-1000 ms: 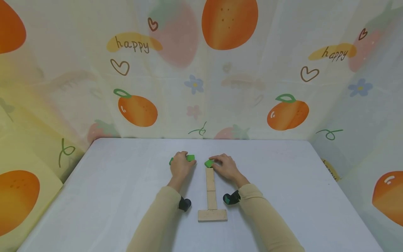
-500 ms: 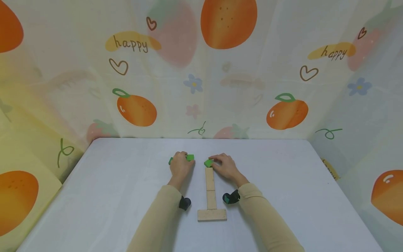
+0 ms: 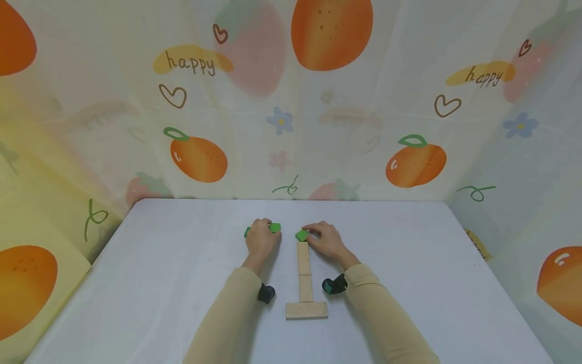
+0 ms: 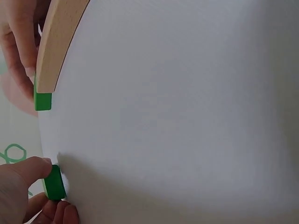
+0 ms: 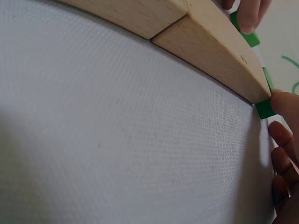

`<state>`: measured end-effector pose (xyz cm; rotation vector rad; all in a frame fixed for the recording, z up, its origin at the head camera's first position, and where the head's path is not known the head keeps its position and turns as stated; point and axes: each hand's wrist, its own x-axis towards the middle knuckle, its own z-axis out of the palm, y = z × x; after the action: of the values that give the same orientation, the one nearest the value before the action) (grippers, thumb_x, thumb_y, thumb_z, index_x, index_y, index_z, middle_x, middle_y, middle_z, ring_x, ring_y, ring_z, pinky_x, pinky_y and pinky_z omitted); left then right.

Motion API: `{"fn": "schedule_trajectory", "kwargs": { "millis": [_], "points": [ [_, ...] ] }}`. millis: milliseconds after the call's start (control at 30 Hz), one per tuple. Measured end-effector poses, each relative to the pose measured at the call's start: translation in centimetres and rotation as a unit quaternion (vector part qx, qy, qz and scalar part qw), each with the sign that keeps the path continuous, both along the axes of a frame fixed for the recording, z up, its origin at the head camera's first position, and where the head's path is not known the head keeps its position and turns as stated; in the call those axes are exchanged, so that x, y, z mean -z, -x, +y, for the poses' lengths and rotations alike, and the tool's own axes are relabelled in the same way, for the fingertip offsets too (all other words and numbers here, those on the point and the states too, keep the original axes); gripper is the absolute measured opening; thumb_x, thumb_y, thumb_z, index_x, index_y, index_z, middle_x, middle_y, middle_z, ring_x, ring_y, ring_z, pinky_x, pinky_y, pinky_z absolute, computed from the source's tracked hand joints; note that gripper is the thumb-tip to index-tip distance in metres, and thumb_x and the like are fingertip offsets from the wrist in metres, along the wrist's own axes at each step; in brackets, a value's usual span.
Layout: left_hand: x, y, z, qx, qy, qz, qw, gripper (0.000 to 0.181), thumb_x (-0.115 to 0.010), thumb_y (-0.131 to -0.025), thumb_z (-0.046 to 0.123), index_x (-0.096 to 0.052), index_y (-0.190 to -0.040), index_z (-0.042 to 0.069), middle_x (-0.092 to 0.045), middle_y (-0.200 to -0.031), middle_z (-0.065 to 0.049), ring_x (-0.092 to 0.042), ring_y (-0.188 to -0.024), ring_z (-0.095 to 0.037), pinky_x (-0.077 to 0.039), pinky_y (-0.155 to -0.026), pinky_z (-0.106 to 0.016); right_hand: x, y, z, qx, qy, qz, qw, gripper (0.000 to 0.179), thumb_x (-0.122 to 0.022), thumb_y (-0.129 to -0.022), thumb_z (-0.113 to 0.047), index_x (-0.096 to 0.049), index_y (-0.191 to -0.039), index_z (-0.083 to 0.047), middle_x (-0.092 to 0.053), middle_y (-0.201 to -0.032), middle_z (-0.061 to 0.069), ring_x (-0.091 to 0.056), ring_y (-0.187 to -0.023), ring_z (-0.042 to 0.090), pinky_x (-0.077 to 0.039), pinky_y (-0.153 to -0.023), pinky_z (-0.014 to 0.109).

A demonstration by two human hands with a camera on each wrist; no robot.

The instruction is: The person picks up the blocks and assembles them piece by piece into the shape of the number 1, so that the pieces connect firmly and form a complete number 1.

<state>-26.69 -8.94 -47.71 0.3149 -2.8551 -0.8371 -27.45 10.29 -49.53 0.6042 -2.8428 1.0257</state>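
My left hand (image 3: 262,242) pinches a green block (image 3: 275,228) between thumb and fingers, near the far side of the table. A second bit of green (image 3: 247,232) shows past that hand's outer side; the hand hides whether it belongs to the same block. My right hand (image 3: 327,241) holds another green block (image 3: 302,235) at the far end of a wooden column. In the right wrist view, the thumb lies on this green block (image 5: 265,108), right at the wood's end. The column is two wooden blocks (image 3: 303,259) laid end to end, with a wooden crosspiece (image 3: 306,311) at the near end.
A white table (image 3: 182,283) lies under everything, with its far edge against a fruit-printed cloth (image 3: 318,167). Dark wrist cameras (image 3: 267,293) hang inside both forearms, on either side of the wooden column.
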Motion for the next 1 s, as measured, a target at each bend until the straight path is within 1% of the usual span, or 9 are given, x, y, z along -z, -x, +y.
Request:
{"fn": "schedule_trajectory", "kwargs": {
  "millis": [133,333,633,900,1000],
  "points": [
    [-0.1,-0.1,-0.1,0.010,0.000,0.001,0.9999,0.037,-0.071,-0.076,0.020,-0.065,-0.109,0.005,-0.063,-0.101,-0.013,-0.061,-0.088,-0.026,-0.049,-0.071,-0.038,0.1,0.1,0.1,0.002,-0.001,0.002,1.0000,0.027,-0.063,-0.085,-0.019,-0.066,-0.111,-0.013,-0.062,-0.099,0.006,-0.054,-0.095,0.022,-0.038,-0.087,0.042],
    [-0.2,-0.3,-0.4,0.030,-0.001,-0.011,0.9995,0.038,-0.071,-0.075,0.019,-0.065,-0.110,0.006,-0.063,-0.100,-0.011,-0.060,-0.088,-0.024,-0.049,-0.072,-0.038,0.2,0.1,0.1,0.005,0.000,-0.007,1.0000,0.028,-0.064,-0.085,-0.020,-0.066,-0.112,-0.015,-0.062,-0.100,0.006,-0.054,-0.096,0.023,-0.038,-0.087,0.042],
    [-0.4,-0.6,-0.7,0.080,0.021,-0.023,0.9963,0.038,-0.072,-0.074,0.019,-0.065,-0.110,0.007,-0.063,-0.100,-0.010,-0.059,-0.088,-0.022,-0.049,-0.075,-0.036,0.1,0.1,0.0,0.008,-0.003,-0.005,0.9999,0.027,-0.064,-0.085,-0.020,-0.066,-0.112,-0.015,-0.062,-0.099,0.006,-0.054,-0.095,0.022,-0.038,-0.086,0.041],
    [-0.7,-1.0,-0.8,0.126,0.018,-0.035,0.9912,0.038,-0.072,-0.074,0.016,-0.065,-0.111,0.010,-0.063,-0.099,-0.009,-0.060,-0.087,-0.021,-0.049,-0.070,-0.033,0.1,0.0,0.0,0.012,-0.001,-0.006,0.9999,0.027,-0.064,-0.084,-0.020,-0.066,-0.111,-0.016,-0.062,-0.100,0.006,-0.054,-0.096,0.023,-0.038,-0.087,0.042],
    [-0.7,-1.2,-0.7,0.144,0.018,-0.035,0.9888,0.038,-0.071,-0.074,0.015,-0.065,-0.111,0.011,-0.063,-0.099,-0.008,-0.059,-0.086,-0.020,-0.049,-0.071,-0.032,0.1,0.0,0.0,0.014,-0.002,-0.008,0.9999,0.027,-0.064,-0.085,-0.021,-0.066,-0.111,-0.016,-0.062,-0.101,0.006,-0.054,-0.096,0.023,-0.038,-0.087,0.042]
  ]
}}
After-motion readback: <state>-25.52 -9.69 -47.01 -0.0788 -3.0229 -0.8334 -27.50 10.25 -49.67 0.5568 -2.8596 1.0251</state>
